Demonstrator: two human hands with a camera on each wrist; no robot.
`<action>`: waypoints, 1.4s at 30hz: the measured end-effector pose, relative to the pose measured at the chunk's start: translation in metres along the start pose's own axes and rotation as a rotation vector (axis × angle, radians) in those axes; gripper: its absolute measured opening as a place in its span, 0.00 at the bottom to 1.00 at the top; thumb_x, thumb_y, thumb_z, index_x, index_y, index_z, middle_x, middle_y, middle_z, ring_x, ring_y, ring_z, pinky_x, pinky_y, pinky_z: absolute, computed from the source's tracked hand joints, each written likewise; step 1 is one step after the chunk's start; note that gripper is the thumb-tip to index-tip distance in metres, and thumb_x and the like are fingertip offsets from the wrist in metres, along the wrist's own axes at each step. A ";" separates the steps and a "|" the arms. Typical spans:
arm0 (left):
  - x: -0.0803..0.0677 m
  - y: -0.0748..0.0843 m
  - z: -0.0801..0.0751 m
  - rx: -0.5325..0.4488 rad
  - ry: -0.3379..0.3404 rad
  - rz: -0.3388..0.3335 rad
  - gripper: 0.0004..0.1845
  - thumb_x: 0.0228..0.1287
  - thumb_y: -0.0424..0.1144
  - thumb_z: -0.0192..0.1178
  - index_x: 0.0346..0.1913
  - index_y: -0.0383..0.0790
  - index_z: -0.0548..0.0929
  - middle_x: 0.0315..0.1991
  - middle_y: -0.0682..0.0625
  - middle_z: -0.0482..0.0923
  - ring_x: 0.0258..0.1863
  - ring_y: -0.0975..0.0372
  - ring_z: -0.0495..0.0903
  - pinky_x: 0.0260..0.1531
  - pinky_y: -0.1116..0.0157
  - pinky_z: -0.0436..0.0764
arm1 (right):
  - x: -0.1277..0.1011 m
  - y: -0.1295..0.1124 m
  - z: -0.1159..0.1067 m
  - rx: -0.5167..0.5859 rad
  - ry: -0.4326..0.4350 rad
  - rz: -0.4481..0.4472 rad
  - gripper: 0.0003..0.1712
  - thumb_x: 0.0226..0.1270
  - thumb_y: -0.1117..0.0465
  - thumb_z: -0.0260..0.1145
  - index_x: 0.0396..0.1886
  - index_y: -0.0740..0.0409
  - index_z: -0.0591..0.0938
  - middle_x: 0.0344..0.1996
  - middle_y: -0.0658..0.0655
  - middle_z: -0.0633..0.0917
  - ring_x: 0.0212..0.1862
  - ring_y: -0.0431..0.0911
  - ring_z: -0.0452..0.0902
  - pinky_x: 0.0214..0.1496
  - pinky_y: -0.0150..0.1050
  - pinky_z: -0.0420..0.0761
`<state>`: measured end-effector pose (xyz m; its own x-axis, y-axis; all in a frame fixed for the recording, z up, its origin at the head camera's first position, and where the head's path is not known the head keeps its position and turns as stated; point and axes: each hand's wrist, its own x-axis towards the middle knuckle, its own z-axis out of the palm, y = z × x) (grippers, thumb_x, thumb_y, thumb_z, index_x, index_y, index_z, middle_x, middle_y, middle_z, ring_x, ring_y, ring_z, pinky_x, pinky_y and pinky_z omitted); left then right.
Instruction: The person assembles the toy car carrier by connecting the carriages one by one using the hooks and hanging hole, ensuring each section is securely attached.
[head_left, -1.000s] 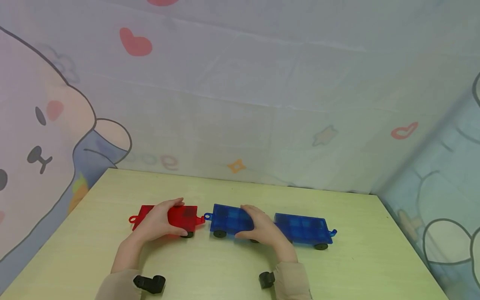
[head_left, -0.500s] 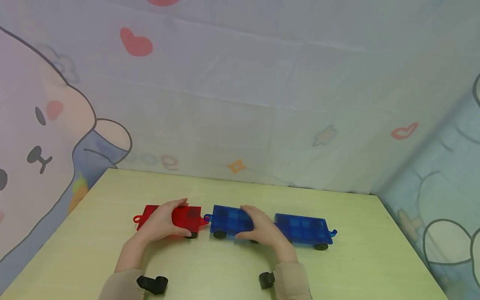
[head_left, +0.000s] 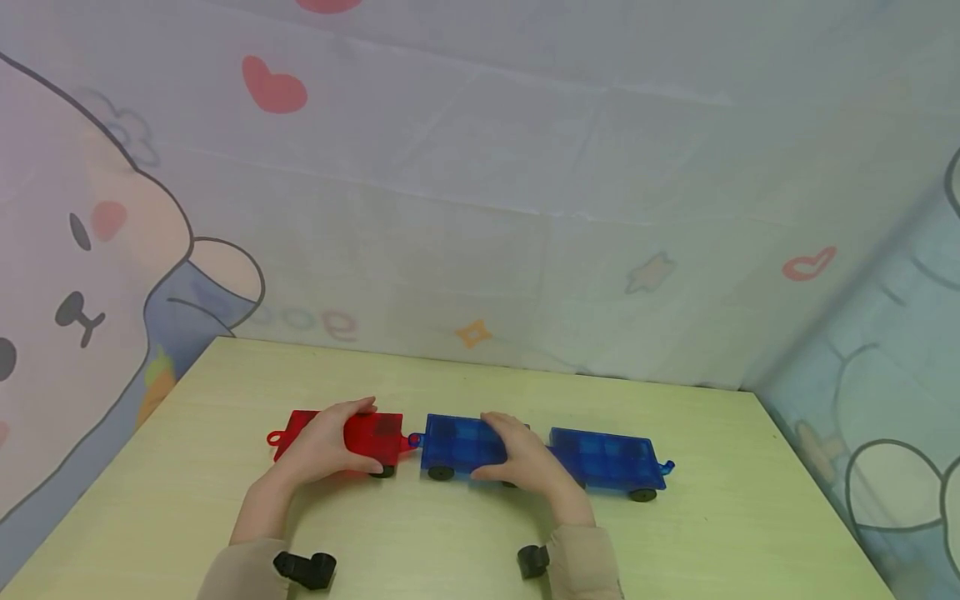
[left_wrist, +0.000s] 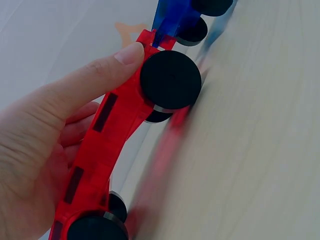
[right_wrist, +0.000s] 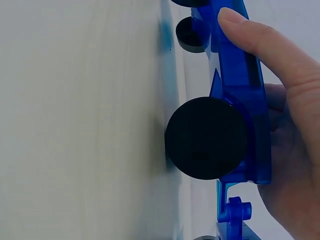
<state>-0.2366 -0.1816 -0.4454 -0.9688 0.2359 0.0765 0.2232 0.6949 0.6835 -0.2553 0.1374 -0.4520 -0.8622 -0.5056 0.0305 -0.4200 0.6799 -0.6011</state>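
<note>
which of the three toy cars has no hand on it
The blue car at the far right end of the row. The left hand grips the red car, and the right hand grips the middle blue car.

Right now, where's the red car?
In the head view the red car sits left of centre on the table, held by the left hand. Its right end meets the blue car held by the right hand.

red cart | two blue carts, grid-patterned it seems | black wheels | pale yellow-green table
</note>
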 end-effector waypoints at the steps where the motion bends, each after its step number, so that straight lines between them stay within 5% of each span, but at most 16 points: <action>1: 0.000 0.000 0.000 0.001 0.000 0.001 0.52 0.41 0.49 0.79 0.71 0.35 0.66 0.65 0.41 0.73 0.63 0.45 0.70 0.55 0.44 0.78 | 0.000 0.000 0.000 -0.003 -0.005 0.001 0.50 0.57 0.48 0.74 0.74 0.62 0.62 0.73 0.64 0.64 0.74 0.61 0.58 0.71 0.60 0.64; 42: 0.002 -0.003 0.001 0.027 -0.003 0.018 0.51 0.42 0.49 0.79 0.70 0.35 0.67 0.66 0.41 0.73 0.63 0.45 0.71 0.56 0.44 0.77 | 0.000 -0.003 -0.002 -0.043 -0.042 0.003 0.50 0.59 0.49 0.73 0.75 0.63 0.60 0.75 0.67 0.59 0.75 0.65 0.52 0.72 0.64 0.59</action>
<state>-0.2391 -0.1828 -0.4479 -0.9642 0.2508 0.0867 0.2438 0.7083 0.6625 -0.2543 0.1363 -0.4488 -0.8513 -0.5247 -0.0051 -0.4300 0.7031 -0.5664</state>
